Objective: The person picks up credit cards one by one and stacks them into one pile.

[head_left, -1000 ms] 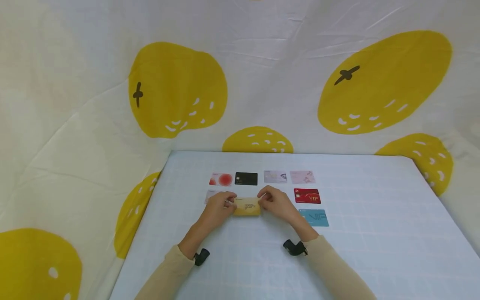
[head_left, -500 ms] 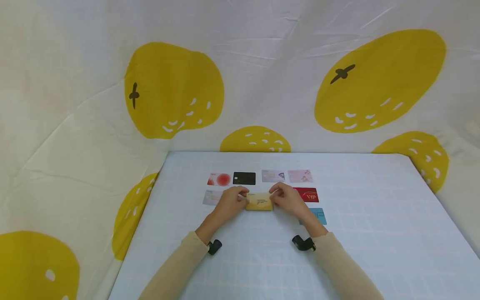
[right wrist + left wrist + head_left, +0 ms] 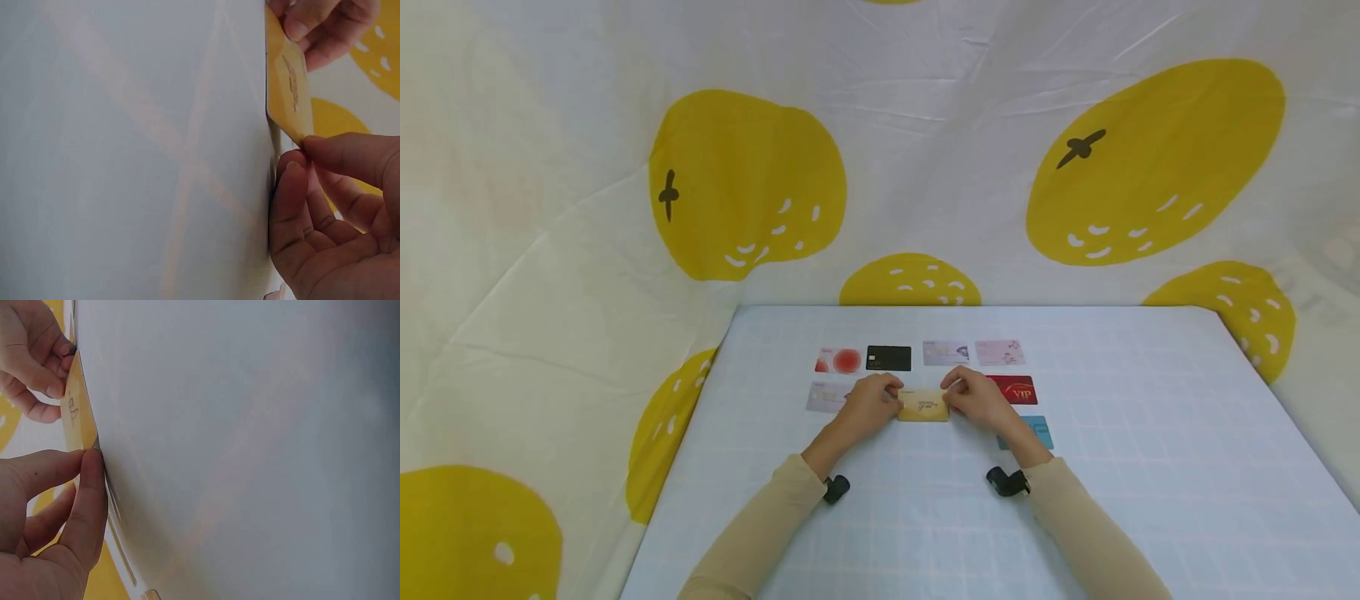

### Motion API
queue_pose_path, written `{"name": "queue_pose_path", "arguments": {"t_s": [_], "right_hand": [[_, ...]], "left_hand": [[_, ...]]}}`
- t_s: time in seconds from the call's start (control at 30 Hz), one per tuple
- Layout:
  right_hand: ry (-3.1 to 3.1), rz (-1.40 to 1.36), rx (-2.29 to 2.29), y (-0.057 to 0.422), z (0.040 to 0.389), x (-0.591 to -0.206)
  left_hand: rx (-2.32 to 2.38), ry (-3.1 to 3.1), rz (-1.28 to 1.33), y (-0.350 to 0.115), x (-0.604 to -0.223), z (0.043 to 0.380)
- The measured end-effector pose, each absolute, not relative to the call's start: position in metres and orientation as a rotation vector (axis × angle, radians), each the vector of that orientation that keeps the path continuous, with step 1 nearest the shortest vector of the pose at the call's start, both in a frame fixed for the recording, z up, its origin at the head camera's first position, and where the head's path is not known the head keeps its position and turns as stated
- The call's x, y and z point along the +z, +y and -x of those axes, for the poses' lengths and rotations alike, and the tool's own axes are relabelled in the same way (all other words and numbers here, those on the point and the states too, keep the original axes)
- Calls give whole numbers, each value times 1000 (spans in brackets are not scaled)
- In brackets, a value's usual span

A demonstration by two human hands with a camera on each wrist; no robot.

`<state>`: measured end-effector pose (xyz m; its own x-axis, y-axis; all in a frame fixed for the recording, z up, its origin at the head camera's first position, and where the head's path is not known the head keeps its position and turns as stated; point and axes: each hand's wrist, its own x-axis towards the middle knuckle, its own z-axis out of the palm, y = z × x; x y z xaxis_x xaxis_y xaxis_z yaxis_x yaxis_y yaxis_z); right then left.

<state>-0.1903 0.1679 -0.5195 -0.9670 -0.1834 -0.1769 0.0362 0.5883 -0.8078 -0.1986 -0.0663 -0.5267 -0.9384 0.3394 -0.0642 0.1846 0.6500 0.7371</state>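
Note:
A gold plastic card [image 3: 923, 406] with small dark print lies low over the white table between both hands. My left hand [image 3: 868, 405] pinches its left end between thumb and fingers, as the left wrist view shows close up. At the opposite end, my right hand [image 3: 981, 402] holds a corner with thumb and fingertip; in the right wrist view the card [image 3: 289, 81] tilts slightly near the tabletop. A silver card [image 3: 826, 397] is partly behind the left hand. The right hand partly covers a red VIP card [image 3: 1021, 390] and a teal card [image 3: 1039, 428].
Along the back run a card with red circles [image 3: 838, 360], a black card [image 3: 888, 358], a pale grey card [image 3: 946, 352] and a pink card [image 3: 1000, 352]. The white table [image 3: 1150, 467] meets a curtain [image 3: 925, 167] printed with yellow fruit.
Both hands have moved the gold card to the right and a little farther back, into the row between the silver and red cards. In the last half second it shifted only slightly.

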Motion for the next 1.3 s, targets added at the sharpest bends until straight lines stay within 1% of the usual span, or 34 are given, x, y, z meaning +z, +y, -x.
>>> {"name": "queue_pose_path", "arguments": {"t_s": [0.67,0.87,1.3], "right_hand": [[2616,87,-1249,167,191,-523],[2611,86,-1245,167,191,-524],[2635,69,-1257,165,188,-519]], "left_hand": [[1124,2672,-390,-65,-527,200],[1158,2668,-344,-67,-525,199],[1186,2660,-361,-71,-521,194]]}}
